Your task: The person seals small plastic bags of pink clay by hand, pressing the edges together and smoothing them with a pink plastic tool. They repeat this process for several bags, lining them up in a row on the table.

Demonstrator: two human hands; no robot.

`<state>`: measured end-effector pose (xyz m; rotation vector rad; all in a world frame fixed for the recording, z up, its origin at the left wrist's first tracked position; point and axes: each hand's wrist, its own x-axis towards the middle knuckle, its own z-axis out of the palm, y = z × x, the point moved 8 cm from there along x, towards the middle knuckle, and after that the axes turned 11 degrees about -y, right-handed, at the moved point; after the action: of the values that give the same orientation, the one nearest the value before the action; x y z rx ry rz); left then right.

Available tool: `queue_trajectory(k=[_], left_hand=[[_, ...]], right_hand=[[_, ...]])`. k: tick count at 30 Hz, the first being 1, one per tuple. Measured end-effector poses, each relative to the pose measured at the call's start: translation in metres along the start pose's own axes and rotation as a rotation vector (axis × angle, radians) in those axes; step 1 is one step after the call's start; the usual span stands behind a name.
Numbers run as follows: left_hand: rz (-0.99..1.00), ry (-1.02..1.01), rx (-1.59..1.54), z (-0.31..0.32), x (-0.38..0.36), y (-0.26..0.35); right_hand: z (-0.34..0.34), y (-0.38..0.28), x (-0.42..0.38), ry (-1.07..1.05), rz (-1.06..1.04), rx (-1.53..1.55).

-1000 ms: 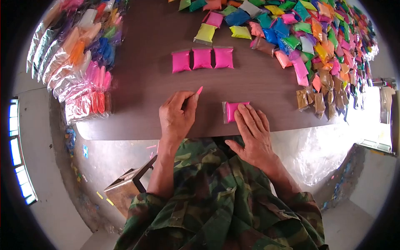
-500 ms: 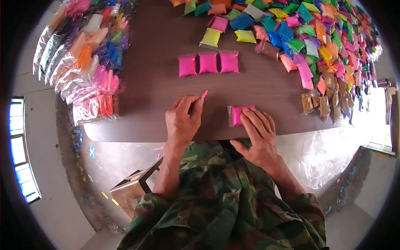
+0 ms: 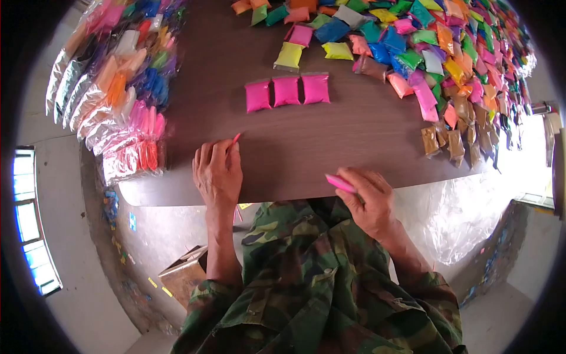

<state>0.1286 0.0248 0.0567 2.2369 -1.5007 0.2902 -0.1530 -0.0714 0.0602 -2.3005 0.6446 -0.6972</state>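
Note:
My left hand (image 3: pixel 218 172) is above the table near its front edge. Its thumb and forefinger pinch a slim pink pointed piece (image 3: pixel 236 138), mostly hidden by the fingers. At the table's front edge, my right hand (image 3: pixel 370 197) grips a small pink-filled packet (image 3: pixel 341 183), turned so that its narrow side shows. Beyond both hands, three pink packets lie in a row: a left one (image 3: pixel 257 96), a middle one (image 3: pixel 286 91) and a right one (image 3: pixel 316 89).
Many filled packets in mixed colours (image 3: pixel 424 36) cover the table's far right. Clear bags of coloured pieces (image 3: pixel 127 106) are piled along the left. A wooden box-like piece (image 3: pixel 187 272) stands below the table, and clear plastic sheeting (image 3: pixel 451 227) lies at the right.
My left hand has moved left with the slim pink piece. My right hand has picked the pink packet up off the table and tilted it on edge.

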Motion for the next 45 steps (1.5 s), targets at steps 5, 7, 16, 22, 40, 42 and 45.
queue_trajectory(k=[5,7,16,22,40,42,45], left_hand=[[-0.028,-0.254,-0.668,0.004,-0.006,0.067],[-0.073,-0.456,-0.889,0.019,-0.017,0.097],[-0.211,-0.578,-1.117,0.040,-0.029,0.113],[-0.371,-0.510,-1.392,0.050,-0.037,0.104],[-0.398,-0.452,-1.410,0.050,-0.038,0.110],[-0.372,-0.537,-1.350,0.049,-0.036,0.110],[-0.302,-0.582,-1.278,0.051,-0.037,0.104]], right_hand=[[0.014,0.032,-0.008,0.028,0.406,0.675],[0.026,0.034,-0.005,0.084,0.433,0.853],[0.037,0.029,-0.002,0.038,0.416,1.001],[0.040,0.033,-0.004,-0.108,0.507,0.940],[0.039,0.034,-0.002,-0.085,0.466,0.873],[0.042,0.035,-0.003,-0.046,0.461,0.908],[0.041,0.033,-0.001,-0.024,0.451,0.943]])
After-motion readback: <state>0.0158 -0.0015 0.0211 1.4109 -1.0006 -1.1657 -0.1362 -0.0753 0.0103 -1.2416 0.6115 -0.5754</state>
